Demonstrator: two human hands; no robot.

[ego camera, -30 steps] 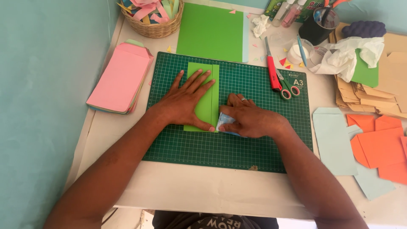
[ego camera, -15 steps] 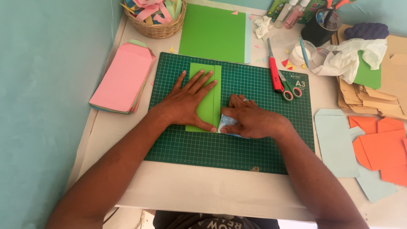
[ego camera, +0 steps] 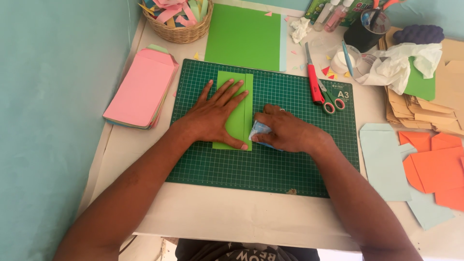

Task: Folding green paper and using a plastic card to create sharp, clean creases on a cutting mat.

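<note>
Your left hand point(ego camera: 212, 116) lies flat, fingers spread, on the folded green paper point(ego camera: 235, 111), which sits upright on the left-middle of the dark green cutting mat point(ego camera: 270, 164); no grip there, only an open palm pressing down. Your right hand point(ego camera: 285, 133) is curled over a small pale-blue wad point(ego camera: 258, 131), its grip closed on it, and holds it against the right edge of the paper near the lower corner. Judged from this: the paper is already folded lengthwise, with a flap line showing along its right side, and the pressing of that edge is at the near end; the far part of the edge lies uncovered, and you cannot tell from here how well it is flattened. Finished envelopes lie stacked: pink ones point(ego camera: 140, 89) left of the mat, orange ones point(ego camera: 435, 169) and pale-blue ones point(ego camera: 386, 159) to the right. Room for moving: the mat is bare near and right of your hands. At the far right corner of the mat lie a red knife point(ego camera: 313, 82) and scissors point(ego camera: 331, 99), just beside each other and well apart from your right hand. A large green sheet point(ego camera: 244, 36) and a basket point(ego camera: 181, 31) sit beyond the mat's far edge on the surface point(ego camera: 232, 215).
</note>
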